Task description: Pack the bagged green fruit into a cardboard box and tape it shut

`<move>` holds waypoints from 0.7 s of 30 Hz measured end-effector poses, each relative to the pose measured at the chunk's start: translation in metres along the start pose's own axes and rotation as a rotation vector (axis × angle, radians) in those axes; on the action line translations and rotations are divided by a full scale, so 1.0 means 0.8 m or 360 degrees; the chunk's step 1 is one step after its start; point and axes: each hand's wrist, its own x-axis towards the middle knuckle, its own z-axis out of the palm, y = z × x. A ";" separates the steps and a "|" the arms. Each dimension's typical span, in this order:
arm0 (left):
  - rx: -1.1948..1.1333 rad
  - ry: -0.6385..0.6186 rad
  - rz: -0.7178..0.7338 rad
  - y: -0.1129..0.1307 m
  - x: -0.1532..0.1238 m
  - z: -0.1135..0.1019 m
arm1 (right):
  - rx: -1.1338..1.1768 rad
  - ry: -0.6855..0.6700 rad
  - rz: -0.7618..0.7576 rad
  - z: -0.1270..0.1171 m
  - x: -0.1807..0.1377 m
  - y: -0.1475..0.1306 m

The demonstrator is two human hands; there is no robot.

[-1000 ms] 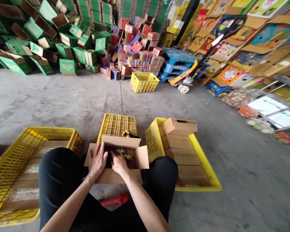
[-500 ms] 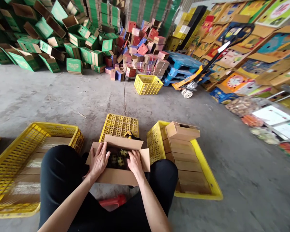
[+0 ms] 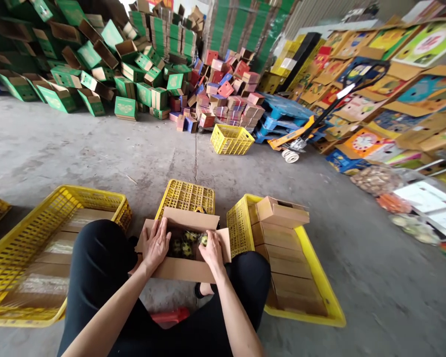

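our left hand (image 3: 156, 246) lies flat on the open brown cardboard box (image 3: 186, 269); our right hand (image 3: 212, 250) pinches a round green-and-dark piece (image 3: 204, 240), which a loose grip could drop beneath it.

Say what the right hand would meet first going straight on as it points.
Past the round item it touches, the right hand would probably meet the raised far flap of the cardboard box; depth is unclear, so other items inside might come first.

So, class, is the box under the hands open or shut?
Open: the box has its flaps spread, and mottled items show inside.
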 end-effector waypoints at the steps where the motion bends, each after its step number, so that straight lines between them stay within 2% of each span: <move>1: -0.0017 -0.0003 -0.0014 0.000 0.002 -0.001 | 0.0068 0.0014 0.0021 -0.007 0.005 0.002; 6: -0.0062 -0.0050 0.0000 0.003 0.013 -0.006 | 0.0484 -0.0021 0.0145 -0.035 0.024 0.009; 11: -0.0030 -0.0094 0.0007 0.003 0.014 -0.009 | 0.0988 -0.0138 0.0173 -0.049 0.016 0.014; 15: -0.0120 -0.0286 -0.0030 0.002 0.012 -0.017 | 0.1332 -0.0274 0.0180 -0.048 0.003 0.022; 18: -0.0419 -0.0571 -0.0083 0.021 0.012 -0.023 | 0.1594 -0.0328 0.0246 -0.045 0.000 0.024; 21: -0.1037 -0.0737 -0.0150 0.060 0.011 -0.016 | 0.1821 -0.0317 0.0332 -0.043 -0.003 0.022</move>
